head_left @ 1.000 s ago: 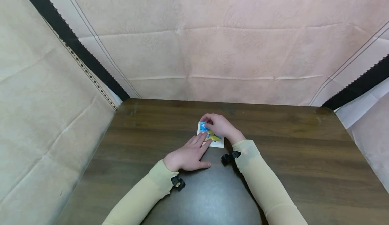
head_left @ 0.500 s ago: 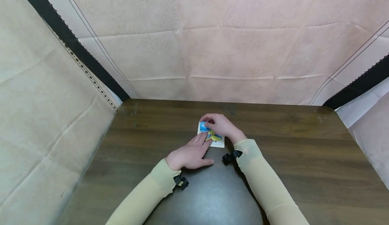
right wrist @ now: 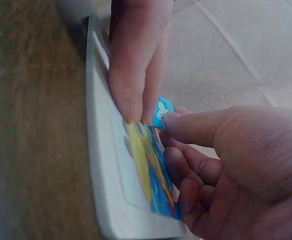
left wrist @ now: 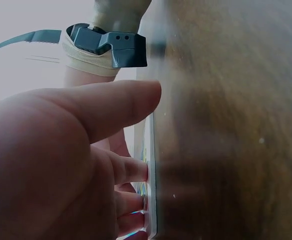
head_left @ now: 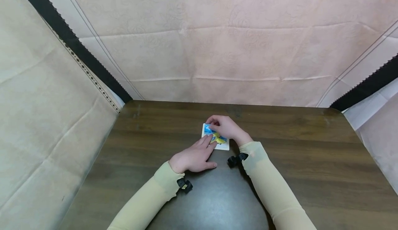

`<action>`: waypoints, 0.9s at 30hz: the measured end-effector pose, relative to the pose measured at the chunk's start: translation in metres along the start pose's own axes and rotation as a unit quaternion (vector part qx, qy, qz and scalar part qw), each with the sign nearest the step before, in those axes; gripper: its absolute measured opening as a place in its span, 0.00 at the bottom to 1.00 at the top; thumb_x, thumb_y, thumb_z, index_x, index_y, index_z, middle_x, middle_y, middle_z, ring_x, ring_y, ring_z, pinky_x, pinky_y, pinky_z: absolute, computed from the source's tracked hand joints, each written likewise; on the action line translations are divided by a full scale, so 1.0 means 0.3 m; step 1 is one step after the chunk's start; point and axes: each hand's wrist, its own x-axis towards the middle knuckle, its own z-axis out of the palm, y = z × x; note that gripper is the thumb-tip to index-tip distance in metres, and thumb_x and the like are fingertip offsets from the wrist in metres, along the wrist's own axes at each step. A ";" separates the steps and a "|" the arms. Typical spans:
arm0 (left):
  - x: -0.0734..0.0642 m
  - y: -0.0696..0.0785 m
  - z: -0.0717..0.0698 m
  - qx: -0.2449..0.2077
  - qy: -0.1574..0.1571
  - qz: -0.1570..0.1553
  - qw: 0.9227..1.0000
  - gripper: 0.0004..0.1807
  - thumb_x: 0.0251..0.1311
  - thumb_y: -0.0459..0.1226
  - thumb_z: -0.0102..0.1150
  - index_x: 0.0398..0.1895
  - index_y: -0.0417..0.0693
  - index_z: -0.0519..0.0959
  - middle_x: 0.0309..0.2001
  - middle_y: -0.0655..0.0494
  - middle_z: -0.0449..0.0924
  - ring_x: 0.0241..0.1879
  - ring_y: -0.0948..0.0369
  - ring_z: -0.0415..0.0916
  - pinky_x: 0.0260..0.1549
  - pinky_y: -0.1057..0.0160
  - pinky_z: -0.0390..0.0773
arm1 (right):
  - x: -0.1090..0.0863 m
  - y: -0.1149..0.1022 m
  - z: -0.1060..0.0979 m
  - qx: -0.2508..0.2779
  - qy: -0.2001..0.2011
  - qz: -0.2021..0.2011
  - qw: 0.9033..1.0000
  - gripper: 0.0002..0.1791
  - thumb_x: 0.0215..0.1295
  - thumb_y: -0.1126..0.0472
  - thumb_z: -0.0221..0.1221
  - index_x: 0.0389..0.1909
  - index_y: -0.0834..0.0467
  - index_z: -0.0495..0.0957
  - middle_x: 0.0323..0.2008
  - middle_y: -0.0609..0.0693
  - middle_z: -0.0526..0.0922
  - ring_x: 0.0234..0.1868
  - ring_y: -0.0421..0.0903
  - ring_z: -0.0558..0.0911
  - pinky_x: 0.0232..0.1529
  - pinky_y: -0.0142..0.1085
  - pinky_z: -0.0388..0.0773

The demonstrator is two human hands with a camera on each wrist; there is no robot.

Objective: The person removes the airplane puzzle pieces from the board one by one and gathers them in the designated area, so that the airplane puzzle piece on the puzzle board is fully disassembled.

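Observation:
On the table lies a small puzzle board (head_left: pixel 222 147) with a white frame and a blue-and-yellow picture. My left hand (head_left: pixel 192 157) presses straight fingertips onto the picture, its thumb spread over the table. At the far part of the board, my right hand (head_left: pixel 228 128) pinches a light-blue puzzle piece (right wrist: pixel 161 110) with a white shape on it. That piece stands tilted up from the picture in the right wrist view, between thumb and fingers. Seen edge-on in the left wrist view, the board (left wrist: pixel 153 200) lies flat beneath the left fingertips. My hands cover much of the picture.
The brown wooden table (head_left: pixel 311 147) extends on both sides of the board. A dark grey patch (head_left: pixel 214 195) covers its near middle. Pale patterned cloth (head_left: pixel 233 50) hangs behind and at the sides. Black cameras (head_left: pixel 237 160) are worn on both wrists.
Over the last second my left hand has shifted very slightly to the right, its fingers staying on the board. My right hand keeps its pinch in nearly the same place.

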 end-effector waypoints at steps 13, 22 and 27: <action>0.000 -0.005 -0.009 -0.022 0.000 0.016 1.000 0.47 0.78 0.58 0.55 0.87 0.40 0.53 0.88 0.44 0.36 0.86 0.49 0.30 0.81 0.48 0.47 | -0.002 0.006 -0.009 -0.003 -0.001 0.003 1.000 0.09 0.79 0.58 0.63 0.54 0.51 0.86 0.43 0.47 0.84 0.47 0.49 0.79 0.56 0.46 0.78; 0.001 -0.009 -0.009 -0.006 0.011 0.019 1.000 0.46 0.78 0.58 0.55 0.86 0.40 0.55 0.88 0.45 0.40 0.86 0.49 0.34 0.80 0.47 0.50 | -0.002 0.005 -0.011 0.003 0.002 0.006 1.000 0.08 0.78 0.59 0.64 0.53 0.51 0.87 0.43 0.48 0.84 0.46 0.50 0.80 0.54 0.46 0.78; 0.002 -0.013 -0.006 -0.002 0.011 0.020 1.000 0.46 0.78 0.58 0.55 0.86 0.41 0.55 0.87 0.45 0.41 0.86 0.49 0.35 0.81 0.47 0.50 | -0.005 0.004 -0.015 0.001 0.007 0.003 1.000 0.08 0.78 0.58 0.65 0.52 0.50 0.87 0.42 0.47 0.84 0.46 0.49 0.80 0.55 0.46 0.79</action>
